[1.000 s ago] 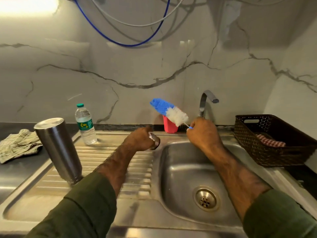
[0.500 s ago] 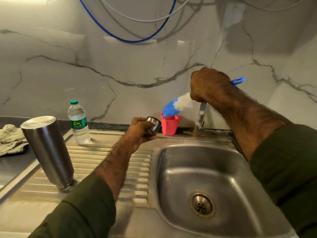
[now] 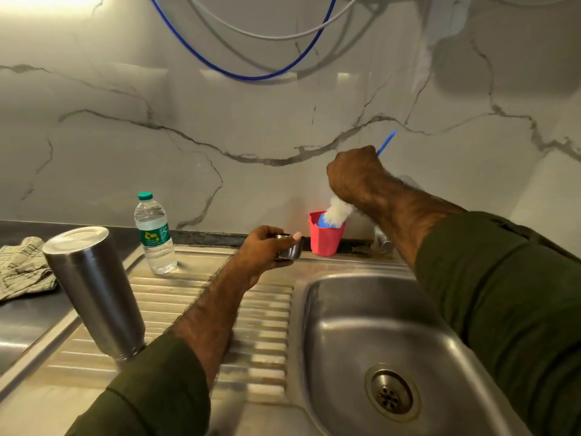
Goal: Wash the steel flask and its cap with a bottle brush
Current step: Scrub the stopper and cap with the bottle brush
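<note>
Steel flask (image 3: 94, 291), brushed finish, stood mouth-down on the ribbed drainboard (image 3: 251, 325), left of the basin. Left hand (image 3: 261, 247) gripped the small steel cap (image 3: 289, 250) above the drainboard's back edge. Right hand (image 3: 355, 177), fist curled round the bottle brush (image 3: 338, 212) handle, pointed white bristles down into the red cup (image 3: 325, 237). Count: 1 flask, 1 cap, 1 brush, 1 cup, 1 water bottle (image 3: 154, 234), 1 cloth (image 3: 22, 265).
</note>
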Demonstrator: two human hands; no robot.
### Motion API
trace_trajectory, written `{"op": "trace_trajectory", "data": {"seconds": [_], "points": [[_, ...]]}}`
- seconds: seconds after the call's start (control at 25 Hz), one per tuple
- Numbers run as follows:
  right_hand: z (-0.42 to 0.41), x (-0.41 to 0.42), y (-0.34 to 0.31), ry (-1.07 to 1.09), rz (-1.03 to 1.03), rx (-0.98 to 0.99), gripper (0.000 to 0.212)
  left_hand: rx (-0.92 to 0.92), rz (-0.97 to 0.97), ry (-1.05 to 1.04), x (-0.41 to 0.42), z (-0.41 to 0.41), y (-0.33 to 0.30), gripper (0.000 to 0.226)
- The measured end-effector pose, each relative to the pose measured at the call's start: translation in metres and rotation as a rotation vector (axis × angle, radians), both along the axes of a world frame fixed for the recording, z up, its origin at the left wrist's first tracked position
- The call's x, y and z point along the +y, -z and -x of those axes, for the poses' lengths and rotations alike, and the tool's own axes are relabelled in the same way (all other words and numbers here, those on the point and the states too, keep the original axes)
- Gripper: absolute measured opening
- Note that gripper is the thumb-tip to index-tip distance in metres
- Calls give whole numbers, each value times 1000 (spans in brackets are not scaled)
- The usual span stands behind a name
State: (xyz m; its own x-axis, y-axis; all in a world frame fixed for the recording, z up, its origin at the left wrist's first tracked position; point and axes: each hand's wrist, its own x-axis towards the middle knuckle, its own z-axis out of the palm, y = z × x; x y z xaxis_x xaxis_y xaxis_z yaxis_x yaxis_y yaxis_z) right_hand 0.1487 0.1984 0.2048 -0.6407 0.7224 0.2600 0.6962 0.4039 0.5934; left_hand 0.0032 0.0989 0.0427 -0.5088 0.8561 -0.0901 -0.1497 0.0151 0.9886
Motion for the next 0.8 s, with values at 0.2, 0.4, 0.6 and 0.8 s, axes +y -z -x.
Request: {"op": "trace_trajectory", "data": {"seconds": [0.2,0.4,0.6,0.8], "points": [[-14,-9,-14,-137,-104,35,16,267,64,-54,-1,5,-11,31],[-30,-18,-51,-132,-181,68,22,297,73,-87,-1,-2,-20,32],[-48,-31,-42,-159,-149,122,28,193,22,-98,-6,-17,-29,38],[-63,-37,-23,-203,-221,90,31,70,-50,-91,-11,-26,-36,36]]}}
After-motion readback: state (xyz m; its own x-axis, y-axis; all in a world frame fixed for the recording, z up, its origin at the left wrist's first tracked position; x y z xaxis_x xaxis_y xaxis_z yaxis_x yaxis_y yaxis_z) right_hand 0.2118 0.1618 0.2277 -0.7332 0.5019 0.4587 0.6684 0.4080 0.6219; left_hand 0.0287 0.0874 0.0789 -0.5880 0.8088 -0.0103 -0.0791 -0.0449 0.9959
